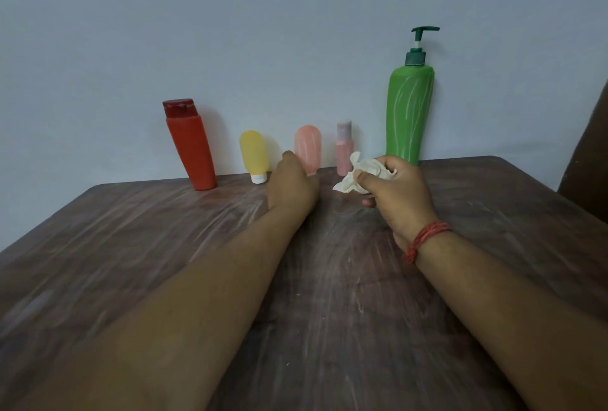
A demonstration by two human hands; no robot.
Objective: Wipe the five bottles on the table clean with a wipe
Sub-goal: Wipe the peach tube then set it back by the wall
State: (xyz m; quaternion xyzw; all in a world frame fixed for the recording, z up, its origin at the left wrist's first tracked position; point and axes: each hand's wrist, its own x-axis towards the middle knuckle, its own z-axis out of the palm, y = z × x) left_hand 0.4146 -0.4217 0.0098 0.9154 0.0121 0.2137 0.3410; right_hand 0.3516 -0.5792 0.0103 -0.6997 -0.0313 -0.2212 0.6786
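Here, right hand (399,195) clutching crumpled wipe (362,173), left hand (291,186) loosely curled, holding nothing, bottles unlabelled.

Five bottles, one wipe, two hands, one tabletop.

Along the far edge of the tabletop (131,246) stand five bottles in a row: one red bottle (192,147) nearest the far left corner, one yellow tube (254,155) and one pink tube (308,147), each resting cap down, one small pink bottle (344,150), and one tall green pump bottle (409,114) furthest right. There is one crumpled white wipe (357,175). Two hands are in view, one left hand (291,186) and one right hand (398,195), with one red thread band (424,239) at the right wrist.
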